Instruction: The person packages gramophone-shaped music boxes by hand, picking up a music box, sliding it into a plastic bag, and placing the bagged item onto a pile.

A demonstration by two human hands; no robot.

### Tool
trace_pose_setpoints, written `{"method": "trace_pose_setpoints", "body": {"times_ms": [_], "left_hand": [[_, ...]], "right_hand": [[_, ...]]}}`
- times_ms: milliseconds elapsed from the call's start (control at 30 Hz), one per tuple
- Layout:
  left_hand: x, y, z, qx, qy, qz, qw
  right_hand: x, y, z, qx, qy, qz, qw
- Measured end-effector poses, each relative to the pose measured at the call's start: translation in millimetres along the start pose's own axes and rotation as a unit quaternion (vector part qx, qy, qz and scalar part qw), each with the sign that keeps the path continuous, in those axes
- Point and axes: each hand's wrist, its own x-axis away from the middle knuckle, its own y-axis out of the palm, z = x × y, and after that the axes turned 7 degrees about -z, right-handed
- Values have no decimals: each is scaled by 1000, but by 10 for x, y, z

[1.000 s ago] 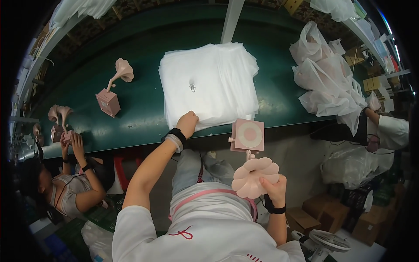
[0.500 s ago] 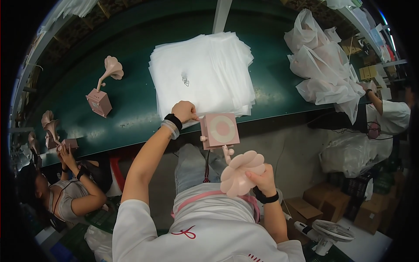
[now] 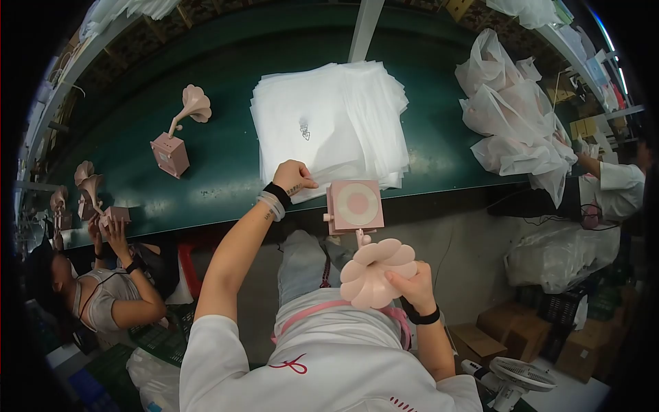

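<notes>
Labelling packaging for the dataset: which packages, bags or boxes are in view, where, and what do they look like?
Stack of flat bags: belt centre, square, translucent white, small dark mark on top; left hand on its near edge.
Crumpled bags: belt right, loose white heap.
Cardboard boxes: floor lower right, brown.

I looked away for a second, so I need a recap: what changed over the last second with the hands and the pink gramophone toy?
Little changed. The left hand kept resting at the near edge of the stack of white bags, gripping nothing clearly. The right hand still holds the pink gramophone toy by its horn. The toy sits at the belt edge as before. The second gramophone toy on the green belt stayed put.
</notes>
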Motion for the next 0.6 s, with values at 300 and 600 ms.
{"method": "trace_pose_setpoints", "body": {"times_ms": [300,600], "left_hand": [[-206,284,-168,62,33,2,998],[-60,88,-51,-7,33,10,999]], "right_hand": [[-228,36,187,14,-19,19,1000],[-64,155,113,13,-42,33,998]]}}
